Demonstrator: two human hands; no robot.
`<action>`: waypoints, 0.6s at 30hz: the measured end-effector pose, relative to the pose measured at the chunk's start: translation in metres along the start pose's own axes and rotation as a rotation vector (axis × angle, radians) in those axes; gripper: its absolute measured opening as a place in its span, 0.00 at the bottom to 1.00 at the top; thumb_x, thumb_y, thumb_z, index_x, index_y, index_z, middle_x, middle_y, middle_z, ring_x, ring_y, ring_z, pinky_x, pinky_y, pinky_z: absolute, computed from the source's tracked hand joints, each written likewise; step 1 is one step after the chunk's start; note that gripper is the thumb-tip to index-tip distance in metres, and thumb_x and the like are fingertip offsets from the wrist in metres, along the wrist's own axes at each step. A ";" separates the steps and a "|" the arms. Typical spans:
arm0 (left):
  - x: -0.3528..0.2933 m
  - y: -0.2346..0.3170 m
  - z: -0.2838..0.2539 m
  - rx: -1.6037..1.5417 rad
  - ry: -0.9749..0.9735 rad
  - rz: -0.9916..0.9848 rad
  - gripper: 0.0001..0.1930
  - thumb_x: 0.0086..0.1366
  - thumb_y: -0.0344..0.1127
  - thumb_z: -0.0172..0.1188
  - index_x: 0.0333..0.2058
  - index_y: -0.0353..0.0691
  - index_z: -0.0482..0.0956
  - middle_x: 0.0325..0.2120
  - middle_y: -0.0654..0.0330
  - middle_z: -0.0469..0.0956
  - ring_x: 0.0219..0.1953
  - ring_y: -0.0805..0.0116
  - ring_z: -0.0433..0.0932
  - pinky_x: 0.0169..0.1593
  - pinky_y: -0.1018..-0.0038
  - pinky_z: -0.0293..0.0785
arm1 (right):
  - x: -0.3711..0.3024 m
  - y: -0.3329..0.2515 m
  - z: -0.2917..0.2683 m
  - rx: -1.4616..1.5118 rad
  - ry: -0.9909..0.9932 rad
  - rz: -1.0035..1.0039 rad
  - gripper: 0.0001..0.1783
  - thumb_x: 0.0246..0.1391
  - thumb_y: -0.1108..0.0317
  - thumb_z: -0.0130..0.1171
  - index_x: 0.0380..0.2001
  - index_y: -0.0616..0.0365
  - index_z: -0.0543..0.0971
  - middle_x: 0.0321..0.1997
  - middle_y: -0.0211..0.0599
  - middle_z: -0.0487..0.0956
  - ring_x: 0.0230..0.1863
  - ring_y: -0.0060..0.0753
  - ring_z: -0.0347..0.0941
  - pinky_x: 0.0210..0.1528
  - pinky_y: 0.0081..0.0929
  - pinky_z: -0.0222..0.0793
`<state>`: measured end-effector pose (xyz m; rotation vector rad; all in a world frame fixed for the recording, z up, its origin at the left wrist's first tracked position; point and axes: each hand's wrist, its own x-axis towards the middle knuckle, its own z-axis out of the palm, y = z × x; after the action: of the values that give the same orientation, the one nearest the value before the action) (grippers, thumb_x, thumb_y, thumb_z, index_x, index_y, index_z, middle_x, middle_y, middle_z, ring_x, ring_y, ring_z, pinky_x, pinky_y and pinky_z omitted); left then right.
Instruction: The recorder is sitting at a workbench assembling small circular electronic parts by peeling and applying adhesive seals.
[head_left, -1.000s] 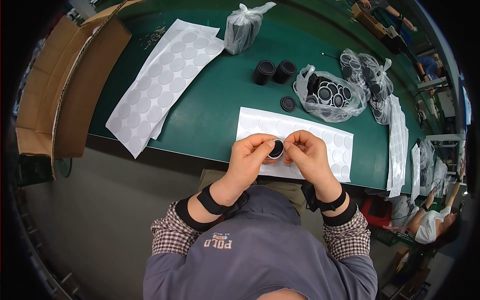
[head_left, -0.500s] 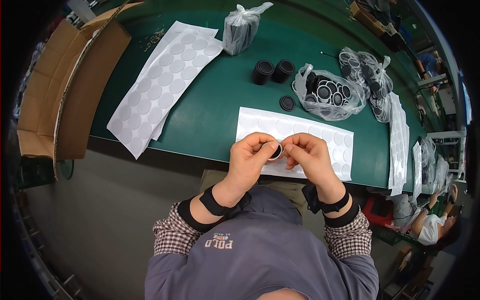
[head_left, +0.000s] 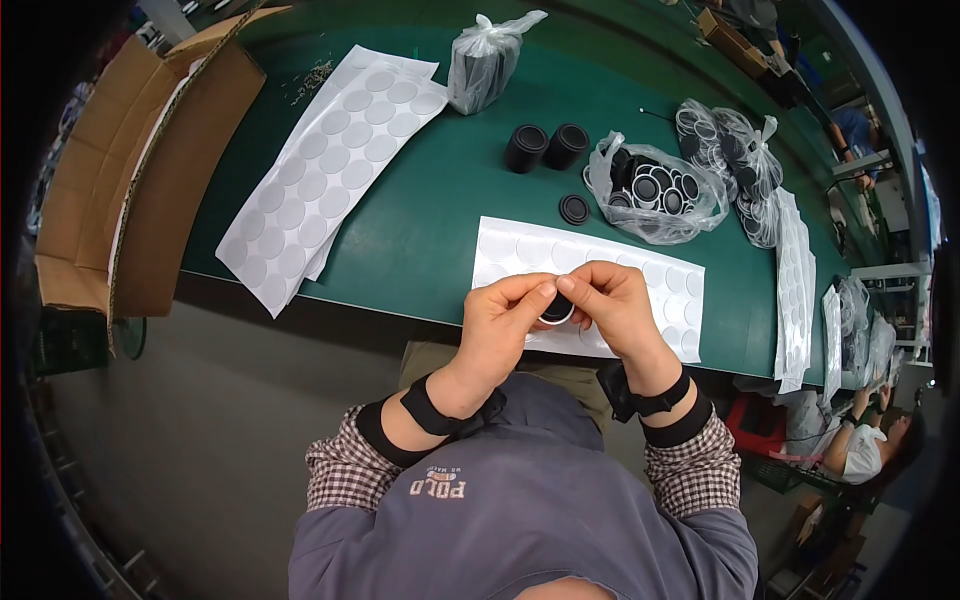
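Note:
My left hand [head_left: 503, 312] and my right hand [head_left: 614, 304] meet above the table edge, fingertips pinched together. Both grip a small round black disc [head_left: 558, 309] with a white rim; its upper part is hidden behind my thumbs. Beneath the hands lies a white sheet of round stickers [head_left: 500, 240], partly covered by them. Beyond the sheet, a single black cap [head_left: 574, 209] rests flat on the table. Farther back stand two black stacks of caps, a left stack [head_left: 526, 150] and a right stack [head_left: 568, 147].
An open clear bag [head_left: 705, 205] holds black discs and white rings. Tied bags [head_left: 735, 150] and more sheets [head_left: 792, 290] lie to the right. On the left are overlapping sticker sheets [head_left: 330, 160] and a cardboard box [head_left: 190, 170]. A wrapped bundle [head_left: 480, 75] stands behind. A co-worker [head_left: 865, 450] sits at far right.
My right hand has shifted slightly left and up, so its thumb now touches the left thumb at the disc's upper edge. The disc appears tilted a little differently.

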<state>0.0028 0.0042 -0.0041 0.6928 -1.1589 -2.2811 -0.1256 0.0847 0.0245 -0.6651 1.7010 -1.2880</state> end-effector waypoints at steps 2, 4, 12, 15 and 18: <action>0.000 0.001 -0.001 0.008 -0.005 0.000 0.10 0.59 0.33 0.54 0.36 0.33 0.77 0.27 0.62 0.76 0.29 0.79 0.73 0.31 0.82 0.73 | 0.001 0.001 0.000 0.011 0.008 -0.017 0.12 0.48 0.63 0.60 0.22 0.62 0.76 0.18 0.26 0.72 0.18 0.12 0.64 0.18 0.10 0.58; 0.001 -0.001 -0.003 0.033 -0.017 0.006 0.09 0.59 0.33 0.54 0.35 0.33 0.77 0.26 0.62 0.76 0.28 0.79 0.73 0.30 0.82 0.73 | 0.000 0.002 0.000 0.032 0.003 -0.029 0.12 0.48 0.63 0.59 0.22 0.62 0.76 0.18 0.26 0.73 0.18 0.13 0.65 0.18 0.10 0.58; 0.006 0.001 -0.007 -0.102 -0.029 -0.118 0.08 0.58 0.33 0.55 0.30 0.32 0.75 0.23 0.62 0.76 0.26 0.78 0.73 0.30 0.82 0.72 | 0.001 0.006 -0.006 0.074 -0.036 -0.035 0.09 0.50 0.67 0.57 0.25 0.63 0.75 0.20 0.28 0.73 0.18 0.15 0.66 0.20 0.11 0.61; 0.006 0.002 -0.007 -0.129 -0.031 -0.105 0.08 0.58 0.32 0.56 0.30 0.32 0.75 0.23 0.62 0.75 0.25 0.78 0.73 0.30 0.82 0.72 | 0.000 0.004 -0.007 0.120 -0.078 -0.052 0.09 0.50 0.67 0.56 0.26 0.63 0.74 0.21 0.28 0.73 0.19 0.15 0.66 0.21 0.11 0.62; 0.006 0.003 -0.008 -0.140 -0.037 -0.087 0.08 0.58 0.32 0.56 0.30 0.32 0.75 0.23 0.62 0.75 0.24 0.78 0.73 0.30 0.82 0.72 | -0.001 0.002 -0.007 0.141 -0.085 -0.016 0.09 0.51 0.67 0.55 0.26 0.62 0.74 0.20 0.27 0.72 0.19 0.15 0.66 0.22 0.12 0.62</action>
<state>0.0038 -0.0057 -0.0075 0.6606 -0.9914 -2.4302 -0.1311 0.0891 0.0238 -0.6418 1.5241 -1.3578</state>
